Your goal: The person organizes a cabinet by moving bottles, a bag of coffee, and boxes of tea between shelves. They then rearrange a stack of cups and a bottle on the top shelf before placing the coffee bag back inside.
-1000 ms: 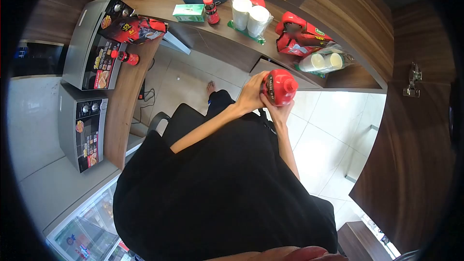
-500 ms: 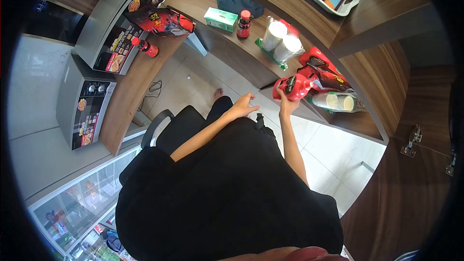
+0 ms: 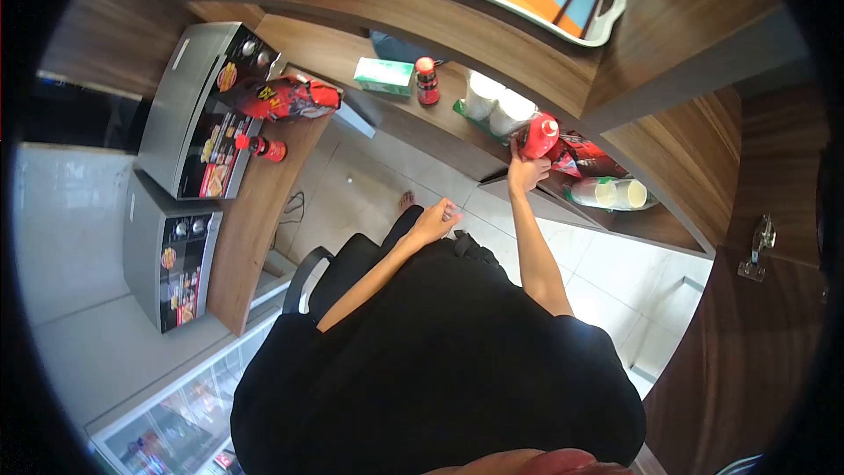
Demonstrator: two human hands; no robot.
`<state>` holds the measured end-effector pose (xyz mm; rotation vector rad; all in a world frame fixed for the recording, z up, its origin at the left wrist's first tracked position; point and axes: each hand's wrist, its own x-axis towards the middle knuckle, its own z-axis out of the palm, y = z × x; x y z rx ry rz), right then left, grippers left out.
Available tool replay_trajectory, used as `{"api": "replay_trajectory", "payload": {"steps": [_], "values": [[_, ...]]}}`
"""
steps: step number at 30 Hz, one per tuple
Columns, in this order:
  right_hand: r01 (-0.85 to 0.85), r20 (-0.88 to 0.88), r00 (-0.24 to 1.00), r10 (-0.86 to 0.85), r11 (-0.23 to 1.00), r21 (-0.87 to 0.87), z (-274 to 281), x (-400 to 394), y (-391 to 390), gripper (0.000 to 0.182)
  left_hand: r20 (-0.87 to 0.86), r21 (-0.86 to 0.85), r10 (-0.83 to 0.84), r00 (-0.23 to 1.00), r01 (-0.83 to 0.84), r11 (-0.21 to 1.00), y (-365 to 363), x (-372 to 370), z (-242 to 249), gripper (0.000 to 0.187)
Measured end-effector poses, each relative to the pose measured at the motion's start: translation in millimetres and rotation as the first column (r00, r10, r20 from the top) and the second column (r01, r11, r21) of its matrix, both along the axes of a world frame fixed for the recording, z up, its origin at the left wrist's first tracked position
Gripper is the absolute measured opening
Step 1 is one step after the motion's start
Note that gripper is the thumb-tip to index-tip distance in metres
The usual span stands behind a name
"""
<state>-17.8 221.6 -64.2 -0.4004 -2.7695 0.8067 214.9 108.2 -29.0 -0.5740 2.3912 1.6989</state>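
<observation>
Head view, item one: red squeeze bottle [image 3: 539, 135], upright on the wooden shelf [image 3: 440, 119], gripped from below by right hand [image 3: 526, 172]. At its 9 o'clock, touching or just beside: wrapped paper cups [image 3: 497, 105]. At 4 o'clock: red snack bags [image 3: 585, 158], then a lying cup pack [image 3: 611, 193]. Further at 9 o'clock: small sauce bottle [image 3: 426, 81], green box [image 3: 383, 76]. Left hand [image 3: 434, 221] holds nothing, fingers loosely spread, at 7 o'clock, well apart.

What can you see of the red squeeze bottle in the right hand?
The red plastic squeeze bottle has a rounded body and a red cap with a pale spot on top. It stands roughly upright at the wooden shelf edge, beside the white paper cup stacks. The right hand grips its lower part from below. Its label is unreadable.
</observation>
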Motion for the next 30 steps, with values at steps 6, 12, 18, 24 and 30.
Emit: {"api": "replay_trajectory", "payload": {"steps": [6, 12, 18, 24, 30], "values": [[-0.132, 0.054, 0.984, 0.170, 0.898, -0.420, -6, -7, 6, 0.092, 0.013, 0.058, -0.016, 1.000, 0.016, 0.998, 16, -6, 9, 0.033], [-0.379, -0.212, 0.913, 0.348, 0.533, -0.757, 69, 85, 72, 0.036, -0.338, 0.154, 0.015, 0.941, 0.040, 0.987, 73, -48, 91, 0.029], [-0.598, -0.695, 0.688, 0.209, 0.707, -0.378, 257, 76, 154, 0.022, -0.865, -0.354, -0.328, 0.379, 0.000, 0.935, 133, -124, 250, 0.035], [-0.712, -0.422, 0.611, 0.670, 0.698, 0.077, 369, -15, 195, 0.018, -0.856, -0.413, -0.293, 0.425, -0.224, 0.883, 162, -237, 314, 0.050], [-0.623, -0.194, 0.621, 0.760, 0.628, 0.466, 342, -151, 196, 0.037, -0.645, 0.145, 0.235, 0.727, -0.186, 0.972, 188, -346, 324, 0.069]]}}
